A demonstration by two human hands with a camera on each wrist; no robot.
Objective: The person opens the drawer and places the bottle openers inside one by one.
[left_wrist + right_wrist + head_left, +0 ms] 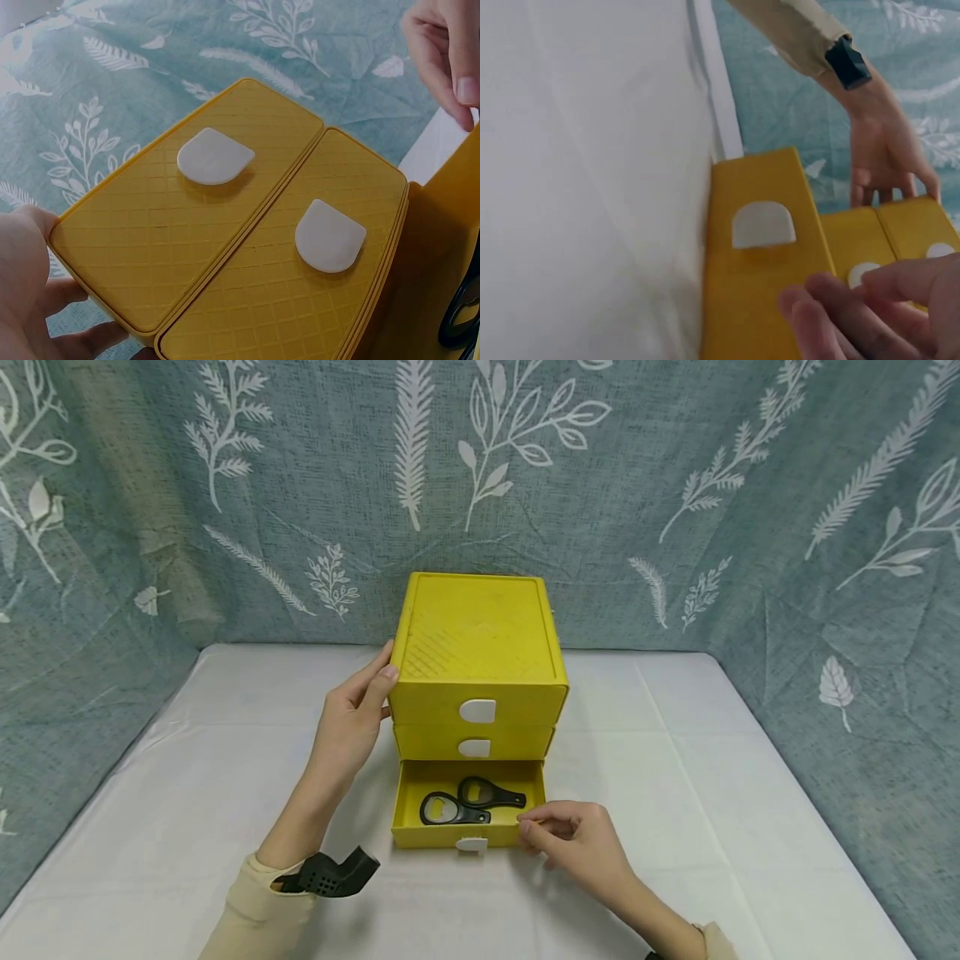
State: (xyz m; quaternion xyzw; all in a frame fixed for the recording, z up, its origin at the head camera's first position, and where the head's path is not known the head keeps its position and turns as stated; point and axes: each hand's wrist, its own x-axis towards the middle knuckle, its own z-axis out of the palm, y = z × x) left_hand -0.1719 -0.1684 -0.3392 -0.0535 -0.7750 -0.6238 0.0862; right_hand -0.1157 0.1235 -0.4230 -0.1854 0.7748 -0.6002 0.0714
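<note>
A yellow three-tier drawer cabinet [480, 627] has its bottom drawer [431, 837] pulled out. Inside that drawer lie two black-handled bottle openers [491, 793] with round metal heads, one overlapping the other. My left hand [348, 722] rests against the cabinet's left side, thumb near the top front edge and fingers extended along the wall. At the drawer's front right corner, my right hand [577, 839] pinches the rim between thumb and index finger. In the left wrist view, part of a black opener [461, 300] shows at the right edge.
The two upper drawers are closed, each with a white tab pull [477, 711]. A white cloth [660, 793] covers the table. Behind and at both sides hangs a blue-green curtain [315, 485] with white leaf prints. A black wrist camera [330, 872] sits on the left cuff.
</note>
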